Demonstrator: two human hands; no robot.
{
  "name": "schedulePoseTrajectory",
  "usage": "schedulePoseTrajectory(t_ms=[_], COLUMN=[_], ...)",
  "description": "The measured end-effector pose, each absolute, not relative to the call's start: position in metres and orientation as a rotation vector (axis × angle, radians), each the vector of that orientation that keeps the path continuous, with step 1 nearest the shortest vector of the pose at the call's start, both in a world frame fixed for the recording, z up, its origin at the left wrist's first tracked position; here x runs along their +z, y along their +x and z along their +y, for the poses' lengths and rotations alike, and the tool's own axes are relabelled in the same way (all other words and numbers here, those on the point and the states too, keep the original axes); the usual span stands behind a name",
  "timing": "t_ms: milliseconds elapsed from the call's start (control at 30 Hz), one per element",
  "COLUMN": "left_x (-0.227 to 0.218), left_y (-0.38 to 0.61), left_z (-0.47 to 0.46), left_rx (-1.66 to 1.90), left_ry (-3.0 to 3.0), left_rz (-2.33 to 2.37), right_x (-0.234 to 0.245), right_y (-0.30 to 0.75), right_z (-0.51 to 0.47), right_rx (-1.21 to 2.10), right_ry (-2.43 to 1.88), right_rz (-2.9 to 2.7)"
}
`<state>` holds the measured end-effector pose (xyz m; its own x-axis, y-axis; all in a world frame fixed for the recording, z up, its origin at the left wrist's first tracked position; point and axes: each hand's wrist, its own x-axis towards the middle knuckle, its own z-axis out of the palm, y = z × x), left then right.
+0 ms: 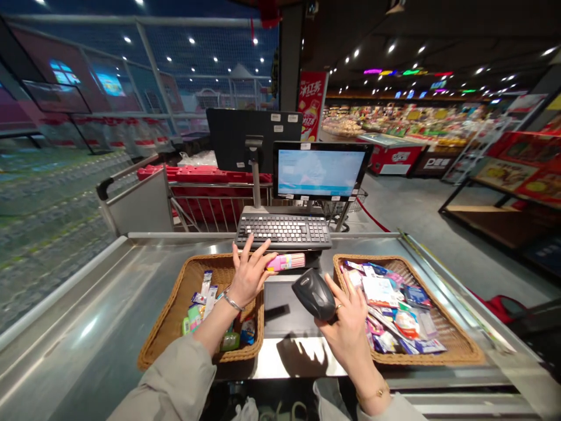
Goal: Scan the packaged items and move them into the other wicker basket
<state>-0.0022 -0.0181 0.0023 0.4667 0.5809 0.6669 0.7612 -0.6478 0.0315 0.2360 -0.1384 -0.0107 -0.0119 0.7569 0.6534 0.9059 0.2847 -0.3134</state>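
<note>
My left hand [248, 276] is raised over the left wicker basket [175, 316] and grips a pink and yellow packaged item [286, 262] by one end. In my right hand [346, 330] is a black handheld barcode scanner [314, 295], its head turned towards the pink item. The two are close but apart. Small toiletries and bottles [214, 316] lie in the left basket under my left hand. The right wicker basket [456, 345] holds a heap of flat packets and sachets [388, 307], just beyond my right hand.
Both baskets stand on a steel checkout counter [87, 327]. A black keyboard [283, 231] and a till monitor [319, 171] stand just beyond them, with a second screen behind. Further back are a shopping trolley [210, 204], a red rope and lit shop displays.
</note>
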Motion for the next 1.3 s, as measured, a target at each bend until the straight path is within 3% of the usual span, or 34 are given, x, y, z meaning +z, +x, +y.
schedulePoseTrajectory(t_ms=[1300], left_x=[-0.007], left_y=[0.175], left_z=[-0.003], left_rx=[-1.019], left_ry=[-2.682], left_rz=[-0.684], right_x=[-0.034], right_y=[0.349], right_z=[-0.178], right_rx=[-0.497], right_ry=[-1.896], right_rz=[-1.09])
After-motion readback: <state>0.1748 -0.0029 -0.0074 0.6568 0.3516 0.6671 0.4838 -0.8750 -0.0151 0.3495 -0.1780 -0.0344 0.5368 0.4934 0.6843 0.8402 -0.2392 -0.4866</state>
